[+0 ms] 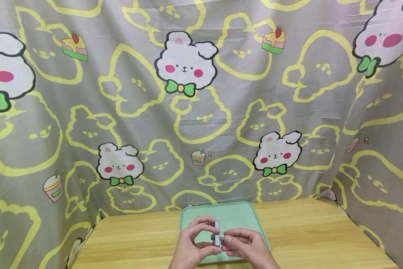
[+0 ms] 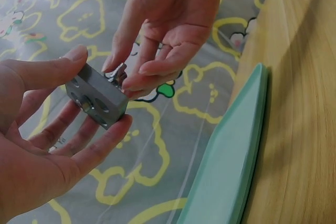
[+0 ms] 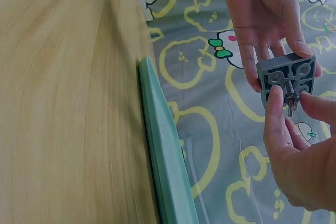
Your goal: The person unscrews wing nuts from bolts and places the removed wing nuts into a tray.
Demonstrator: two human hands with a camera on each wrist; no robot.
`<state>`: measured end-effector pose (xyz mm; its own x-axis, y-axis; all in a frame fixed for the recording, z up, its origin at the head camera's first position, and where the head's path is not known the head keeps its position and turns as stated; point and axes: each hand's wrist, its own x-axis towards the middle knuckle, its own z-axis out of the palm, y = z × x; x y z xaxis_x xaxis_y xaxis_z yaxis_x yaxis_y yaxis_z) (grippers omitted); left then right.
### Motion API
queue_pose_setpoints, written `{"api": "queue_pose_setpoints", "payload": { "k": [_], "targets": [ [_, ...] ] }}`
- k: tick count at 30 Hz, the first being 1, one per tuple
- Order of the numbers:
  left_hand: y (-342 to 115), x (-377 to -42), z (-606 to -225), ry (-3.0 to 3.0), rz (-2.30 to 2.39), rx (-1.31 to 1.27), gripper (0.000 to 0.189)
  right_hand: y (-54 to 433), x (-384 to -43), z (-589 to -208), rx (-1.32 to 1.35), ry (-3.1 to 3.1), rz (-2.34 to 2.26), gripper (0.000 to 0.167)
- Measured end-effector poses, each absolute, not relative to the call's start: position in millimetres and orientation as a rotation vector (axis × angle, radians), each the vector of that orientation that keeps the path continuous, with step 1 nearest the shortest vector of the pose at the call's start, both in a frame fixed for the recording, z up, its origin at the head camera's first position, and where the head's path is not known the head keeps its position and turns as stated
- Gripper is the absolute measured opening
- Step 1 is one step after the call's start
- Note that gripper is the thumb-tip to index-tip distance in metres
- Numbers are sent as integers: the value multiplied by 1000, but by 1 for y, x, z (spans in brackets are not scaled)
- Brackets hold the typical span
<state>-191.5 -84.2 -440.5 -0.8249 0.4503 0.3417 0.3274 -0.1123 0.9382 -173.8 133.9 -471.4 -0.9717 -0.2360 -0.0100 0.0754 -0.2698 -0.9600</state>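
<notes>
My left hand grips a small grey square block by its edges, thumb on one side and fingers on the other. The block stands on edge above the tray. Round holes show near its corners in the right wrist view, and a metal bolt sticks out from the middle of that face. At the bolt's end is a small shiny piece that looks like a wing nut. My right hand pinches this piece between thumb and fingers, which partly hide it. A round dark knob shows on the block's left face.
Below the hands a light green tray with a low raised rim lies on the wooden table. A grey cloth printed with rabbits and yellow outlines hangs behind the table and along both sides.
</notes>
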Motion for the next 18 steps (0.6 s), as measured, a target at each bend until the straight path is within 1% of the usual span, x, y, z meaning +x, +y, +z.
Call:
{"api": "queue_pose_setpoints", "payload": {
  "k": [10, 18],
  "targets": [
    [-82, -192, -442, 2038, 2082, 911, 33, 133, -171, -468, -193, 1765, -2337, 42],
    [-82, -192, -443, 2035, 2089, 896, 33, 134, -171, -469, -209, 1779, -2343, 39]
  ]
}}
